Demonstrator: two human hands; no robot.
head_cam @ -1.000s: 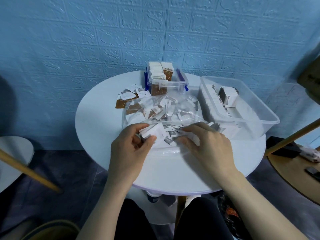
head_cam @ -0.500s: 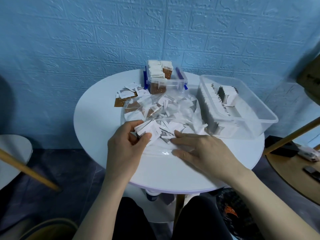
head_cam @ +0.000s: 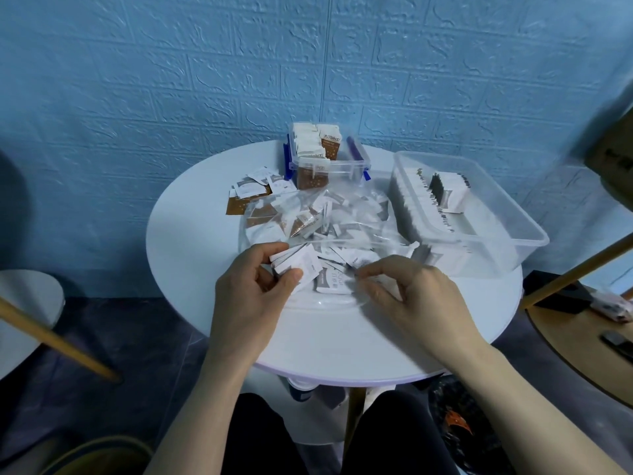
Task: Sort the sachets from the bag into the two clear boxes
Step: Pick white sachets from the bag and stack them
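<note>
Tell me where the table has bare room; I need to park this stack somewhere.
Bare tabletop lies left of the clear bag, and along the near edge beneath both hands. The far side is crowded: loose sachets, small box, large box.

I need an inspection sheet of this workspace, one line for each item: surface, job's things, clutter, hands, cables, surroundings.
Surface: round white table.
Job's things: clear bag of sachets at the table's middle; small clear box with brown and white sachets behind it; large clear box holding a row of white sachets.
Clutter: loose sachets lying left of the small box.
Hands: left hand grips a stack of white sachets; right hand pinches at the bag, blurred.
Cables: nothing seen.
Surroundings: blue brick-pattern wall; wooden table at right.
</note>
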